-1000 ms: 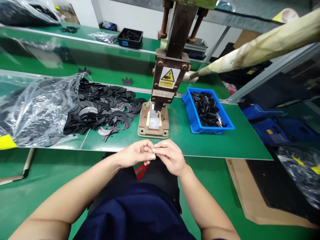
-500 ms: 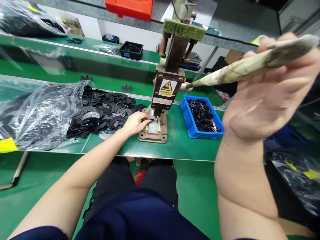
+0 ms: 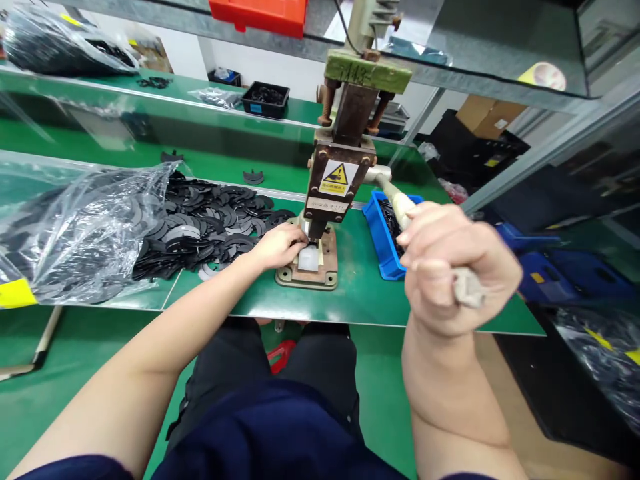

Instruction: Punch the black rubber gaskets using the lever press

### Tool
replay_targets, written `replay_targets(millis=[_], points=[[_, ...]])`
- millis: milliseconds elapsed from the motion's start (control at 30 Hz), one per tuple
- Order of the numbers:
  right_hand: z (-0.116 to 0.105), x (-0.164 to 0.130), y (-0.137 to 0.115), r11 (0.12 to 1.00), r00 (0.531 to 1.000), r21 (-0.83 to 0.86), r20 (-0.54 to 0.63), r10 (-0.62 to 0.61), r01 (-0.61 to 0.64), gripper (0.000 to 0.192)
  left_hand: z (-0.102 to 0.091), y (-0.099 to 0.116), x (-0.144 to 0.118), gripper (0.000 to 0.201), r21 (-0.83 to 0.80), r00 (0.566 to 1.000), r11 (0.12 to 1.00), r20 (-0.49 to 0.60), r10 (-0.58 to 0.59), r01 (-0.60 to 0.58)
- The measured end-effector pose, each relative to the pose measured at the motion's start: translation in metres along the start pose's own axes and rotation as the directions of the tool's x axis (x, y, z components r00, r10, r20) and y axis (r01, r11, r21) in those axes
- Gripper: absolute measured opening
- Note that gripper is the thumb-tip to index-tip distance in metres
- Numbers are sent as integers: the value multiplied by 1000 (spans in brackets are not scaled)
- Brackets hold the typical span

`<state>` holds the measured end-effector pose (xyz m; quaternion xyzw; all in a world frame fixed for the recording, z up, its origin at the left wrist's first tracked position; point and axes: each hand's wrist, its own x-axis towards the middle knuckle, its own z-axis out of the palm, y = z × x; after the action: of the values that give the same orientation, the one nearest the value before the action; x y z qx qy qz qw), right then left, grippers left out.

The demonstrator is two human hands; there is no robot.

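Note:
A hand-lever press (image 3: 334, 177) stands on the bench before me, a warning label on its front. My left hand (image 3: 281, 245) is at its base, fingertips pinched beside the ram on a small black part (image 3: 313, 245), which is mostly hidden. A whitish block (image 3: 308, 259) sits on the press base (image 3: 306, 279) just in front of the fingers. My right hand (image 3: 457, 263) is wrapped round the tape-covered lever handle (image 3: 400, 203), whose grey end pokes out of the fist towards me.
Curved black pieces (image 3: 215, 220) lie heaped left of the press, spilling from a clear plastic bag (image 3: 85, 227). Right of it is a blue bin (image 3: 380, 233) of black parts, partly behind my right hand. A black tray (image 3: 265, 100) and a red bin (image 3: 260, 15) sit farther back.
My right hand has come down and inward with the lever, closing from spread fingers into a fist round it. The press ram is slightly lower; my left hand stays at the base.

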<state>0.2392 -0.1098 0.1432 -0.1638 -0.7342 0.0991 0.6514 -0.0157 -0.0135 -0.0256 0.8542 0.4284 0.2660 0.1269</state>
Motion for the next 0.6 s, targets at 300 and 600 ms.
replay_targets(millis=[300,600], points=[[5,-76,16,979,997,-197,-49,-59,49,22,-21,-6,4,24,-7,990,998,123,66,-65],[9,-82,18,978,992,-208,-116,-49,24,22,-62,-98,66,36,342,890,856,104,-445,388]])
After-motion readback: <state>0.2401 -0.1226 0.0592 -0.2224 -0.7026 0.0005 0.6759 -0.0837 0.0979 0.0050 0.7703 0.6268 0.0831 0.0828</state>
